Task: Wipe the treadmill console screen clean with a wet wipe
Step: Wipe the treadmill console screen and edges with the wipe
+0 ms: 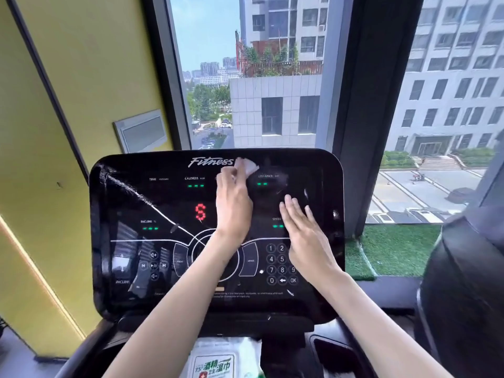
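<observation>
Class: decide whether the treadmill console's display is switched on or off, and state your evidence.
On. The console shows a glowing red figure at its centre and lit green dashes under CALORIES and DISTANCE.

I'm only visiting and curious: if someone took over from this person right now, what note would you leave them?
Left hand holds the wipe against the top of the screen, beside the Fitness logo.
Right hand lies flat and open on the screen's right side, above the number keys.
Pack of wipes sits below the screen.
Done: the wipe is at the top edge; how much is clean, I cannot tell.
Left: the rest of the screen, probably.
</observation>
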`<state>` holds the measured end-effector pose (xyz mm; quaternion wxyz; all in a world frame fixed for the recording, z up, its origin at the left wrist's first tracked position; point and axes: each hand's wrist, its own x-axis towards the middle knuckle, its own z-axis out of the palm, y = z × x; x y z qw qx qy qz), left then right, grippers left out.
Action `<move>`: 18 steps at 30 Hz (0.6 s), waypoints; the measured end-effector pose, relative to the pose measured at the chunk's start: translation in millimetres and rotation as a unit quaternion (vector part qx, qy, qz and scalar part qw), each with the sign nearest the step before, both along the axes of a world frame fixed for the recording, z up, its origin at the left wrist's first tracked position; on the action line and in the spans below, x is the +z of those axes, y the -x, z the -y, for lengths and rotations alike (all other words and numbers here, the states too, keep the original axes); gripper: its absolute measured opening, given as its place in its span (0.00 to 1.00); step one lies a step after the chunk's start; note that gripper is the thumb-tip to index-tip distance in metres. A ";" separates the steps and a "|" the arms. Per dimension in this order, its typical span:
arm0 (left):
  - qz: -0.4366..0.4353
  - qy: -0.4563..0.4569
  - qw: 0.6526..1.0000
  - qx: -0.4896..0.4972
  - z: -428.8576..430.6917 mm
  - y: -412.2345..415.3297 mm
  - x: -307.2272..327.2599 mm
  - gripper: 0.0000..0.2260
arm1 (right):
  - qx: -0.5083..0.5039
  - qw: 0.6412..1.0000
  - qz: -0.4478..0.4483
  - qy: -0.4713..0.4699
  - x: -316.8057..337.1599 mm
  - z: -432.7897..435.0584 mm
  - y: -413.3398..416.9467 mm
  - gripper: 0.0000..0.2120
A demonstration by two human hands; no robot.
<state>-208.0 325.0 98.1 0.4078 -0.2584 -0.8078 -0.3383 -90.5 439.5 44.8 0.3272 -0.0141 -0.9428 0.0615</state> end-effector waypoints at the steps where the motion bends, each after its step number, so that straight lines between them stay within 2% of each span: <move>1: 0.024 -0.042 0.999 0.006 -3.7 -4.4 0.7 0.28 | -0.001 1.000 0.003 0.000 0.0 0.6 0.0 0.41; 2: 0.030 -0.052 0.998 -0.009 -9.3 -10.3 0.9 0.27 | -0.001 1.000 0.006 0.000 0.5 1.2 0.0 0.41; 3: 0.019 -0.021 0.999 -0.046 -15.6 -16.1 0.1 0.26 | -0.001 1.000 0.009 -0.004 1.5 1.5 -0.6 0.40; 6: -0.053 0.137 0.976 -0.160 -20.0 -20.4 2.8 0.24 | -0.011 1.000 0.015 -0.023 5.2 1.6 -1.8 0.39; 8: -0.041 0.121 0.981 -0.147 -12.6 -10.3 9.4 0.25 | -0.013 0.999 0.017 -0.029 5.2 1.5 -2.5 0.40; 11: 0.023 -0.003 0.999 -0.046 -10.0 -8.0 9.9 0.26 | -0.011 1.000 0.019 -0.020 3.6 3.0 -2.9 0.41; 12: 0.021 0.013 0.999 -0.042 -15.2 -13.6 9.8 0.26 | -0.010 1.000 0.023 -0.018 4.0 3.3 -2.8 0.41; 13: 0.004 0.071 0.995 -0.064 -21.6 -19.8 9.4 0.24 | -0.007 1.000 0.026 -0.014 5.6 3.1 -3.1 0.40; 15: -0.068 0.204 0.967 -0.140 -28.0 -26.2 6.8 0.22 | 0.015 1.000 0.017 0.007 10.4 0.0 -4.5 0.39; 16: -0.098 0.229 0.956 -0.153 -27.0 -22.8 7.9 0.22 | 0.029 0.999 0.010 0.021 13.2 -2.6 -6.8 0.39; 18: -0.071 0.162 0.977 -0.116 -21.8 -12.1 9.0 0.25 | 0.043 0.998 0.013 0.037 16.5 -8.4 -13.7 0.40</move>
